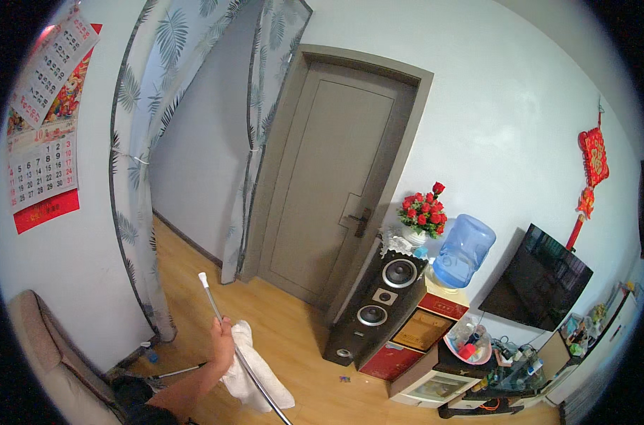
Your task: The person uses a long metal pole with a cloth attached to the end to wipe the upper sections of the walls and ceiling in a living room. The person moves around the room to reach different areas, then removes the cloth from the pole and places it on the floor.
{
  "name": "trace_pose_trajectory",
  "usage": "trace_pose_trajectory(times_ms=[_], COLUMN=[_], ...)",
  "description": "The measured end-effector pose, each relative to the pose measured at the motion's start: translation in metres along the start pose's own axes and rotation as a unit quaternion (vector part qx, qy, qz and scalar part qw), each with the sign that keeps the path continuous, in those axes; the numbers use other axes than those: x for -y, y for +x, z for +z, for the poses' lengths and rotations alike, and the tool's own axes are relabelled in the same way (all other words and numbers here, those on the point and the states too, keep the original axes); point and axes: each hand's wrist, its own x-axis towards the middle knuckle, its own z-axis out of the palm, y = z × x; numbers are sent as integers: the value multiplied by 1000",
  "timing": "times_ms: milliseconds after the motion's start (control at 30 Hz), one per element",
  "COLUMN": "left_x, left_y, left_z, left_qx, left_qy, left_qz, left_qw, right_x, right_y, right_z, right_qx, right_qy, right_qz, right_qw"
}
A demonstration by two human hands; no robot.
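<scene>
My left hand (pixel 223 340), on a bare forearm coming in from the lower left, is closed around a thin metal pole (pixel 253 374). The pole slants from a white end cap (pixel 203 279) down to the bottom edge of the view, where its lower end is cut off. A white towel (pixel 255 377) hangs behind the pole, right beside the hand; whether the fingers also grip it I cannot tell. My right hand is out of view.
A beige sofa (pixel 51 361) stands at left, near another thin rod (pixel 178 372). Tied patterned curtains (pixel 136 212) hang before a closed grey door (pixel 335 175). A tall black speaker (pixel 372 334), a water dispenser (pixel 393 361) and a TV (pixel 537 279) line the right wall. A small wrapper (pixel 344 379) lies on the wood floor.
</scene>
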Motion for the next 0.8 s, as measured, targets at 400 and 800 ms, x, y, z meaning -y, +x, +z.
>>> trace_pose_trajectory(times_ms=[400,800], left_x=[-22,-44], left_y=[89,107], left_z=[3,6], left_qx=[125,144], left_qy=[-46,-11], left_qz=[7,-9], left_qw=[991,989], right_x=[21,-34], right_y=[-13,-38], right_z=[-18,-10], right_qx=[16,26], right_qy=[11,78], right_qz=[-13,-35], right_qw=[1000,996])
